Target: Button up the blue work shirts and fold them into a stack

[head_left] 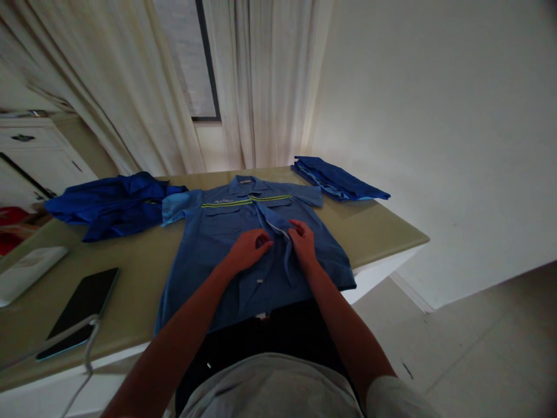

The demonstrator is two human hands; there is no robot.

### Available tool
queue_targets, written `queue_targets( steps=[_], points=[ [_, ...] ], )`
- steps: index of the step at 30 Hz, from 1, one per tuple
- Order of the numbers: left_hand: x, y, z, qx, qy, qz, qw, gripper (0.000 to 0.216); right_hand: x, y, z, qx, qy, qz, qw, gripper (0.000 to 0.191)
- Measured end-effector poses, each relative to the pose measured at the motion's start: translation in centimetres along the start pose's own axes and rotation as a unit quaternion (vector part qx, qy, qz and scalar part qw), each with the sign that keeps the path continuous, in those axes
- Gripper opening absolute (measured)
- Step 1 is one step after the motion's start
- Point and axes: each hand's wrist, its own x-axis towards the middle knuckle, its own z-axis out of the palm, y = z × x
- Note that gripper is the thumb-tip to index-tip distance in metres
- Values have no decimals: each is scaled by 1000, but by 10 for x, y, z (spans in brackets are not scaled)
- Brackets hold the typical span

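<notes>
A blue short-sleeved shirt point(217, 255) lies spread front up on the table, collar away from me, with yellow stripes across its chest. Its front placket is partly undone, and one loose edge is raised and folded. My right hand point(303, 242) pinches this raised edge between thumb and fingers. Just left of the placket, my left hand point(250, 249) rests over the shirt front, fingers curled and thumb apart from them; nothing shows between them. A small pale tag or button shows lower on the shirt.
On the greenish table point(387, 232), a crumpled dark blue garment point(117, 203) lies left and a folded blue stack point(339, 177) at the back right. A dark phone point(85, 302), a white cable point(89, 348) and a white box-like device point(32, 270) are at the left. Curtains hang behind.
</notes>
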Motion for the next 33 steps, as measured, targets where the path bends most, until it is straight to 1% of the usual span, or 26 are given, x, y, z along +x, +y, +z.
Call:
queue_targets(
  steps=[1,3,6,8,9,12,13,14,16,17,18,19,21,22,23,24,26,28,30,33],
  points=[
    [-6,2,-4,40,5,-3,999,29,3,2,-3,27,15,20,999,44],
    [-22,4,-12,80,-10,-20,997,33,10,7,-7,60,30,48,997,45],
    [-45,10,-15,59,-78,-46,994,33,18,12,-12,82,29,65,994,45],
    [-56,18,-10,32,-120,-45,991,25,21,12,-14,97,35,77,992,47],
    [-60,23,-6,24,-125,-44,991,22,22,12,-14,110,38,83,990,49],
    [-67,41,6,9,-103,-42,994,20,19,7,-13,156,39,97,982,53],
    [-67,47,8,-5,-117,-35,992,23,17,4,-13,165,37,99,981,54],
    [-67,52,8,-22,-145,-26,989,27,14,1,-12,170,36,100,980,55],
    [-63,56,3,-47,-208,-1,977,32,9,-3,-10,175,35,102,979,58],
    [-60,56,-1,-46,-219,10,974,31,6,-5,-9,179,31,103,978,58],
    [-56,53,-6,-33,-207,16,978,31,4,-7,-8,182,27,103,977,58],
    [-53,47,-10,-10,-173,17,985,32,2,-8,-7,182,19,102,978,55],
    [-49,31,-14,63,-77,5,995,38,-1,-8,-5,156,-9,88,984,48],
    [-49,21,-12,107,-31,-5,994,42,-3,-8,-3,128,-29,73,989,44],
    [-51,11,-10,151,0,-14,988,45,-4,-7,-1,89,-51,53,993,40],
    [-54,2,-5,190,15,-20,982,49,-6,-7,0,40,-77,28,996,36],
    [-62,-11,5,246,7,-22,969,56,-12,-6,4,-67,-127,-28,989,30],
    [-72,-16,14,277,-14,-20,961,60,-20,-8,6,-158,-162,-77,971,28],
    [-81,-14,21,293,-18,-24,956,62,-32,-10,6,-215,-176,-108,955,27],
    [-98,-3,28,303,-12,-23,953,62,-55,-14,0,-264,-188,-129,937,24]
  ],
)
